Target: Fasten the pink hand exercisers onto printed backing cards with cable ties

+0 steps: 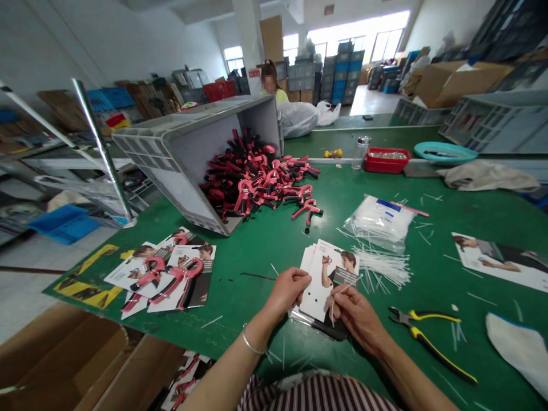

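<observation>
A stack of printed cards (319,285) with small holes lies in front of me on the green table. My left hand (291,291) is closed, thumb and fingers pinching the left edge of the top card. At the card's lower right, my right hand (353,314) pinches a thin white cable tie (333,311). Just beyond that hand, loose white cable ties (385,267) lie in a bundle, near a clear bag of ties (379,222). To the right rest diagonal cutters (413,330) with yellow and black handles.
A grey crate (171,171) on its side spills pink and black hand grips (268,180). Carded grips (171,279) are piled at left. Behind stand a red tray (386,162), a glass jar (360,153) and a turquoise dish (445,150). A person (274,85) is across the table.
</observation>
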`<control>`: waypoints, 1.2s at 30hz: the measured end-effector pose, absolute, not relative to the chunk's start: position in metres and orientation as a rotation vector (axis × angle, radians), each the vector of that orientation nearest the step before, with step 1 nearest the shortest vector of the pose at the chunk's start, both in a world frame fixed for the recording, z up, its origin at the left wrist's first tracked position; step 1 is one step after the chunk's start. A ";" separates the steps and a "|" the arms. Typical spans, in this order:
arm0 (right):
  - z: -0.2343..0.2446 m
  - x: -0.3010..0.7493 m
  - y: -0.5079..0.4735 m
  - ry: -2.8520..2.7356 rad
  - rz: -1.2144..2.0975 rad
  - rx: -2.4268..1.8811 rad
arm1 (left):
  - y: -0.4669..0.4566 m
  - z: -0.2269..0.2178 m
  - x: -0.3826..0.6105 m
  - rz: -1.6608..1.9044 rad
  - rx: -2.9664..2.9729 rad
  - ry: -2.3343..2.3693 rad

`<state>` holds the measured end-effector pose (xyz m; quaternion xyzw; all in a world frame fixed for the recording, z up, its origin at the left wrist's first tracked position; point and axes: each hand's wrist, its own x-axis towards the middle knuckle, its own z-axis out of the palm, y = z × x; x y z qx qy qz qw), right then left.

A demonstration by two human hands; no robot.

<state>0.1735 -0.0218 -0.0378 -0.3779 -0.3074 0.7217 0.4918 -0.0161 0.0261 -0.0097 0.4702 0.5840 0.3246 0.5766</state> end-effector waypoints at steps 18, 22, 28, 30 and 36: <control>0.001 0.175 0.013 -1.257 1.197 -1.078 | -0.017 -0.006 -0.063 0.899 0.850 1.188; -0.020 0.139 0.017 -1.523 1.174 -1.078 | -0.029 -0.009 -0.083 0.946 0.849 1.249; -0.039 0.123 0.013 -1.714 1.026 -1.046 | -0.030 -0.018 -0.096 0.930 0.896 1.298; -0.041 0.124 0.012 -1.706 1.001 -1.048 | -0.029 -0.020 -0.098 0.924 0.918 1.297; -0.045 0.124 0.013 -1.765 0.913 -1.044 | -0.030 -0.014 -0.100 0.946 0.932 1.302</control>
